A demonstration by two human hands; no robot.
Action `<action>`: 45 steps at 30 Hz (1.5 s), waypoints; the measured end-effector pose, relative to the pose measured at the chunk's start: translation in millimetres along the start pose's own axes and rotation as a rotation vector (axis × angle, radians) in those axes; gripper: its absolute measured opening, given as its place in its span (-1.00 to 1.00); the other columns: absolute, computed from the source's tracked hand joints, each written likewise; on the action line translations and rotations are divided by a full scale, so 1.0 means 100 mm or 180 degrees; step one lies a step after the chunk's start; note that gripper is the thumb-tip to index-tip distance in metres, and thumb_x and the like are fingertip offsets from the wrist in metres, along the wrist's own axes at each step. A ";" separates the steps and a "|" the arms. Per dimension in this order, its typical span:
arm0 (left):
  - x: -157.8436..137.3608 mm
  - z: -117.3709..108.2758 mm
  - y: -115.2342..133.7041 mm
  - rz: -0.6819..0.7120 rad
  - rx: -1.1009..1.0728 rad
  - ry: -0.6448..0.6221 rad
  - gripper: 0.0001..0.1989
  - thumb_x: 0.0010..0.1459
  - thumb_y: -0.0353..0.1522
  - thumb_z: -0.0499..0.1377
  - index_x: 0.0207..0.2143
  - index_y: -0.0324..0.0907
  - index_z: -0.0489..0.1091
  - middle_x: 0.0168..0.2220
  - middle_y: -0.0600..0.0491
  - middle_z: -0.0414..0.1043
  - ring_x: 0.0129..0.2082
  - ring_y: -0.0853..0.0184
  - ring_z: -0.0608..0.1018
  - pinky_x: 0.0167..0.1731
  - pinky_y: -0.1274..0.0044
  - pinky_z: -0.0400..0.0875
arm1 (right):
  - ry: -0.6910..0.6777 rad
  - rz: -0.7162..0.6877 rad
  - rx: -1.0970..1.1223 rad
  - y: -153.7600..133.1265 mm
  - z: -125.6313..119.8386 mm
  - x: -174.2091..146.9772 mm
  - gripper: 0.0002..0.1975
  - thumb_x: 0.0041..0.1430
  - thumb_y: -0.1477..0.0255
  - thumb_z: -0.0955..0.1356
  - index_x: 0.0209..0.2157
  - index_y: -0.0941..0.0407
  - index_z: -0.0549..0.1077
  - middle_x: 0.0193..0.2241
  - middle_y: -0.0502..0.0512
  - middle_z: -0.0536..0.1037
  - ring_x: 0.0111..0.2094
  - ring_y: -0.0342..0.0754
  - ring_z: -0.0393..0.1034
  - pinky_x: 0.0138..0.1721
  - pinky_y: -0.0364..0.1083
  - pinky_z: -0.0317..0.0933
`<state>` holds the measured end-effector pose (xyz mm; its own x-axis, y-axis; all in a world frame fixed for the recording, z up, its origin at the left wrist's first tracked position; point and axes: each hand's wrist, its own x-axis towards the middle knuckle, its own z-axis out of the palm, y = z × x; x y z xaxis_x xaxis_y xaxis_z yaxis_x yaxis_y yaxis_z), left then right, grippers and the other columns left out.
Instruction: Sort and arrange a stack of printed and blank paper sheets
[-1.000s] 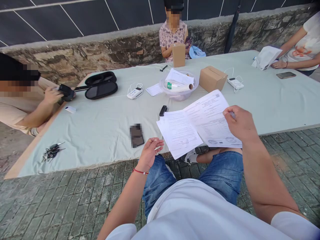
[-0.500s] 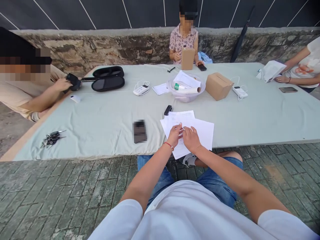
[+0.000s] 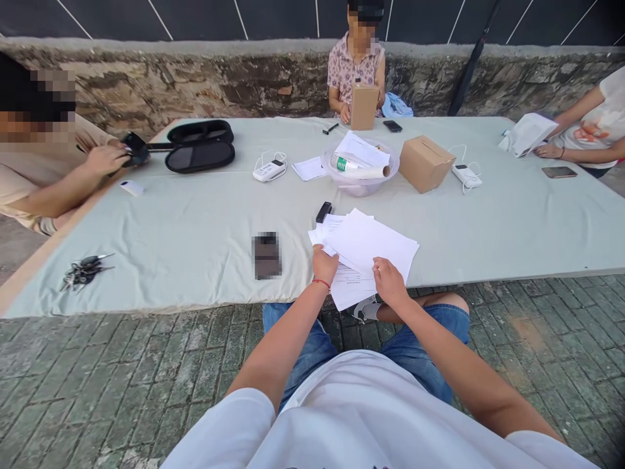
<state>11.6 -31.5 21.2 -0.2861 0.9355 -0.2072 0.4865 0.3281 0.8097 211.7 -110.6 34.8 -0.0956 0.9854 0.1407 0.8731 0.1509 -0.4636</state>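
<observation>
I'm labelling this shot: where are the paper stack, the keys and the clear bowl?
paper stack [image 3: 371,244], head view, blank top sheet.
keys [image 3: 84,271], head view, middle of the bunch.
clear bowl [image 3: 360,189], head view, near wall.

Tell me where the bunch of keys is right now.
The bunch of keys lies on the table near its front left corner, far left of the left hand and the papers.

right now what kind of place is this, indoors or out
Likely an outdoor makeshift work table: a long cloth-covered table stands on a brick-paved ground beside a rough stone wall, with several people seated around it handling papers and boxes.
</observation>
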 end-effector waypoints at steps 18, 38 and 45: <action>0.42 0.09 0.18 0.0057 0.1416 -0.0361 -0.79 0.06 -0.23 0.19 -0.39 -0.20 0.46 -0.31 -0.22 0.53 -0.21 0.07 0.55 -0.27 0.38 0.31 | -0.0509 0.0003 -0.0712 0.14 -0.03 -0.59 -0.73 0.26 0.62 0.16 -0.07 0.26 0.38 0.17 0.42 0.34 0.24 0.22 0.12 0.21 0.18 -0.02; -0.29 -0.08 -0.12 0.0633 0.1011 -0.0342 -0.73 0.17 -0.31 -0.01 -0.58 -0.13 0.29 -0.56 0.03 0.38 -0.48 0.29 0.38 -0.39 0.47 0.15 | -0.0238 0.0247 0.1879 0.18 -0.40 0.04 -0.79 0.35 0.28 0.16 -0.18 0.07 0.32 -0.03 0.13 0.54 -0.04 -0.02 0.40 -0.02 0.03 0.25; -0.19 -0.12 -0.25 0.0234 0.0469 -0.0093 -0.75 0.15 -0.24 0.06 -0.55 -0.13 0.23 -0.49 0.05 0.41 -0.45 0.32 0.40 -0.38 0.49 0.19 | -0.0316 0.0262 0.0485 0.16 -0.10 0.22 -0.76 0.32 0.43 0.12 -0.10 0.16 0.32 -0.16 0.30 0.49 -0.07 0.14 0.36 -0.07 0.07 0.23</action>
<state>-4.9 -58.9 11.1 -0.2222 0.9604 -0.1680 0.6217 0.2723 0.7344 228.5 -87.5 39.5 -0.0803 0.9967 0.0133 0.7982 0.0723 -0.5980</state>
